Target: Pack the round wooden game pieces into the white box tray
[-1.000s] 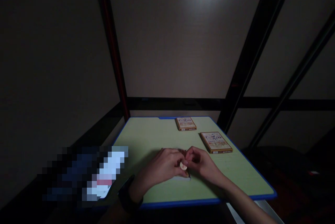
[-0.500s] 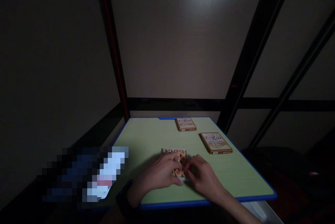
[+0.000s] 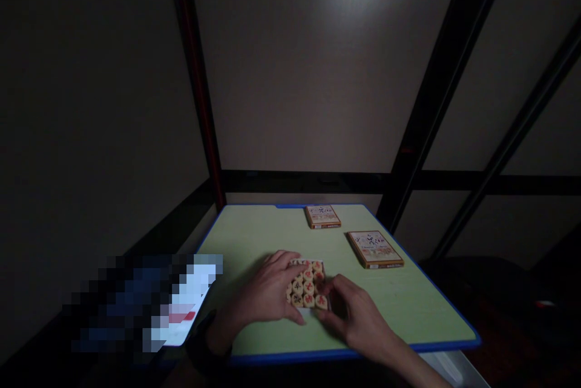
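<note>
A shallow tray [image 3: 310, 312] lies near the front middle of the table, packed with rows of round wooden Chinese chess pieces [image 3: 309, 287] with red or black characters. My left hand [image 3: 272, 288] wraps around the tray's left side, its thumb at the front edge and its fingers over the back-left pieces. At the right front corner, my right hand [image 3: 351, 309] has its thumb and index finger on either side of a red-marked chess piece [image 3: 321, 301]. My left palm and fingers hide the tray's left end.
Two flat Chinese chess boxes lie on the pale green table [image 3: 254, 230], a far box [image 3: 322, 217] at the back edge and a nearer box [image 3: 374, 249] at the right. A blurred-out bright screen [image 3: 195, 291] is at the left. Walls stand behind the table.
My left hand has shifted left and back, uncovering more pieces. My right thumb and finger have spread around the corner piece, which now shows in the tray.
</note>
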The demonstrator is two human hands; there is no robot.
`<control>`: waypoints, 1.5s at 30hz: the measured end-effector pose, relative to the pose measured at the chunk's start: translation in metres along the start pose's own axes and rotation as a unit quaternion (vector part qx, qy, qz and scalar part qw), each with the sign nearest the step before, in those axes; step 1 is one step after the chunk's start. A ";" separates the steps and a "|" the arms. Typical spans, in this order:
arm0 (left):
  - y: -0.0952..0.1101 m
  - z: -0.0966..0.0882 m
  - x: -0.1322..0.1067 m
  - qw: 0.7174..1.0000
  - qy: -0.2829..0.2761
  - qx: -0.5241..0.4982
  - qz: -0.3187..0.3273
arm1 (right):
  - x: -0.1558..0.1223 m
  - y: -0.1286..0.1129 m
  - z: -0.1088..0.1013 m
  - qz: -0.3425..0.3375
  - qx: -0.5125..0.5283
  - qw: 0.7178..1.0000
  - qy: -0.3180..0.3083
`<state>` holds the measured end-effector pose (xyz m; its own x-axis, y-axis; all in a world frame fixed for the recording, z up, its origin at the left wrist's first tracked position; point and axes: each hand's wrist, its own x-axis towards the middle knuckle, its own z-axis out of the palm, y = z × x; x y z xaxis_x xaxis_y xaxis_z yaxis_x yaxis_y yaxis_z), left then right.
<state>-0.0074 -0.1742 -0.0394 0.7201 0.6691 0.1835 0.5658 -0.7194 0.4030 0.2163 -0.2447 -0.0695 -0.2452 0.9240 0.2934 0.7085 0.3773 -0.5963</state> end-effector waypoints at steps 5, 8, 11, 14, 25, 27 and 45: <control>-0.021 -0.001 -0.002 0.996 -0.070 -0.002 -0.047 | 0.002 0.004 -0.001 0.028 -0.025 0.999 -0.037; -0.024 0.002 0.000 0.996 -0.065 -0.025 -0.059 | 0.004 0.006 0.000 0.038 -0.032 0.998 -0.037; -0.020 0.003 0.003 0.996 -0.045 -0.027 -0.066 | 0.008 0.013 -0.010 0.020 -0.029 0.999 -0.024; -0.015 0.004 0.005 0.996 -0.039 -0.013 -0.075 | 0.017 0.034 -0.034 0.010 -0.086 0.994 0.064; -0.006 0.023 0.033 0.997 -0.016 0.023 -0.077 | 0.029 0.115 -0.072 0.147 -0.289 0.945 0.050; -0.007 0.021 0.035 0.997 -0.023 0.006 -0.078 | 0.028 0.108 -0.071 0.138 -0.276 0.948 0.075; -0.046 0.031 0.046 0.952 0.087 -0.227 -0.185 | 0.068 -0.028 -0.020 0.012 -0.296 0.955 -0.016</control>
<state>0.0119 -0.1156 -0.0770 0.4046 0.9107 0.0836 0.5081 -0.2999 0.8074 0.1931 -0.1940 -0.0177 -0.2379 0.9366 0.2572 0.9617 0.2643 -0.0731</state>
